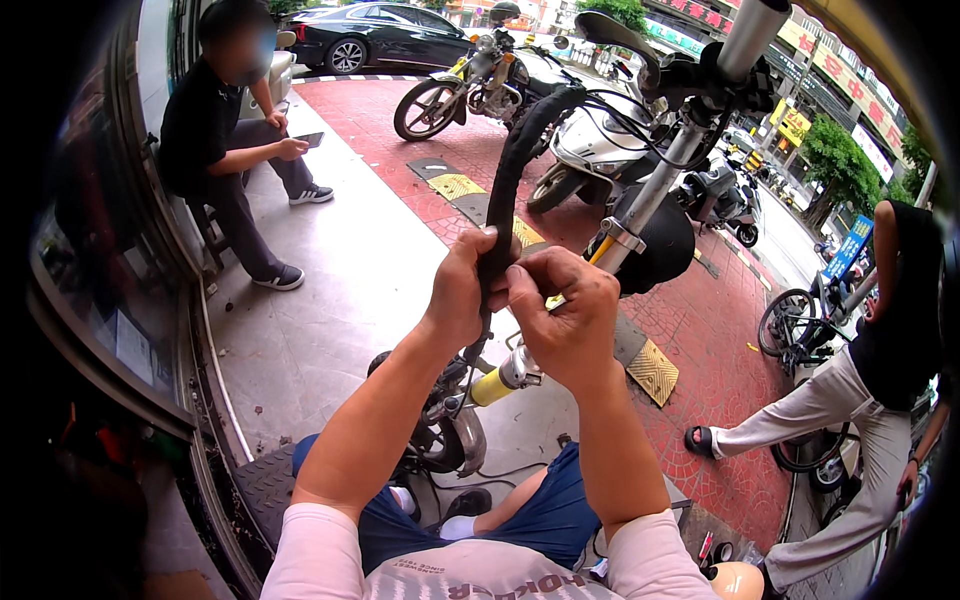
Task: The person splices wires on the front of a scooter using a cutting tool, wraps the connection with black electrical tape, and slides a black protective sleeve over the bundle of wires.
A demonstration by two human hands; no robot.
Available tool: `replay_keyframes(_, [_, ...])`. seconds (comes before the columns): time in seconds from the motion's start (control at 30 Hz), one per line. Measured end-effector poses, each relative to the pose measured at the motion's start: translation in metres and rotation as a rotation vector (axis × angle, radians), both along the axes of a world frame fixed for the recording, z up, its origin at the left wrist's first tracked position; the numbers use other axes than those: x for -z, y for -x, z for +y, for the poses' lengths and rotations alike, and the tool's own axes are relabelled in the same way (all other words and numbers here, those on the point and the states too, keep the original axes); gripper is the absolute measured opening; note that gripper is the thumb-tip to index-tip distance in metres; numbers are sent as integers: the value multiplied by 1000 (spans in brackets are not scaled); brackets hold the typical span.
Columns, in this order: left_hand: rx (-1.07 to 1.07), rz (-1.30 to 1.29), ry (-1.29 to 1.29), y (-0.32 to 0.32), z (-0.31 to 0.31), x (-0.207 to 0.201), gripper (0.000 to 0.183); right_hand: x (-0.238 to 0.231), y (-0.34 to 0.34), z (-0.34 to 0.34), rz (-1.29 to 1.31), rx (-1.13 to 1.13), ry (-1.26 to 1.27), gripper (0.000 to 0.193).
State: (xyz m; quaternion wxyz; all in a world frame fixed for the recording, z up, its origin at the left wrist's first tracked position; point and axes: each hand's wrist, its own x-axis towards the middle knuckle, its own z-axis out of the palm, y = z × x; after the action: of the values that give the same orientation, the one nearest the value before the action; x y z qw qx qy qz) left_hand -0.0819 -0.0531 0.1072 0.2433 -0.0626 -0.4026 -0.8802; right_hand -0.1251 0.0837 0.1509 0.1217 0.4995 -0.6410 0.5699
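Note:
A thick black wrapped cable bundle (pixel 510 180) hangs down in front of me from the handlebar area of a bike. My left hand (pixel 462 285) is closed around its lower part, thumb on top. Pressed close beside it, my right hand (pixel 565 305) is closed in a pinch at the bundle's right side; what lies between its fingertips is hidden. Thinner black cable (pixel 482 340) runs on below my left hand. Just right of my hands rises a silver fork tube (pixel 685 145) with a clamp (pixel 622 238). A yellow tube section (pixel 491 388) shows under my wrists.
A seated person (pixel 225 130) holds a phone at the left, by the glass door. Another person (pixel 890 330) stands at the right near a bicycle (pixel 790 320). Parked motorcycles (pixel 480 85) and a white scooter (pixel 590 140) stand ahead. Black-and-yellow ramps (pixel 650 370) lie on red paving.

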Motion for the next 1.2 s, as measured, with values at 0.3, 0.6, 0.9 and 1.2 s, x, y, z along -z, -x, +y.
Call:
replay_keyframes(0.3, [538, 115, 18, -9, -11, -28, 64, -12, 54, -4, -476, -286, 38, 23])
replay_keyframes(0.6, [-687, -187, 668, -15, 1, -37, 30, -26, 85, -52, -816, -943, 99, 29])
replay_keyframes(0.9, [-1089, -154, 1036, -22, -4, -86, 20, -30, 89, -77, -881, -1079, 194, 29])
replay_keyframes(1.2, [-1159, -263, 1170, -13, -12, -102, 20, -38, 103, -84, -867, -1057, 161, 30])
